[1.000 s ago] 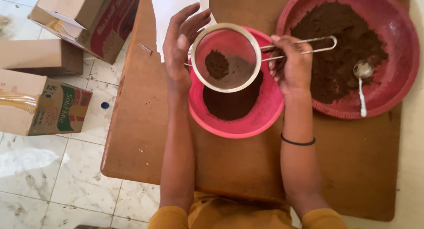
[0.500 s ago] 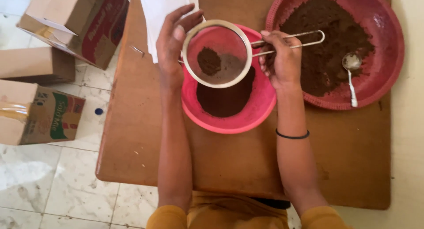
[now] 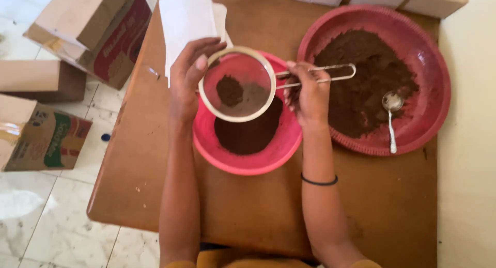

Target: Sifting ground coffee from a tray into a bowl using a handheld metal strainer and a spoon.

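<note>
**Sieve held over the pink bowl**

On the bench (image 3: pixel 392 206) sits the big red basin (image 3: pixel 439 92) of brown powder; beside it, the pink bowl (image 3: pixel 248 162). Above that your sieve (image 3: pixel 237 84) hovers — right hand (image 3: pixel 307 95) fingers clamped on its handle, left hand (image 3: pixel 188 77) fingers curled against its rim.

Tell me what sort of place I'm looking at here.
Probably a home or small workshop for preparing food powder by hand: a wooden table on a tiled floor, cardboard cartons beside it, and a sieve held over a pink bowl of brown powder.
</note>
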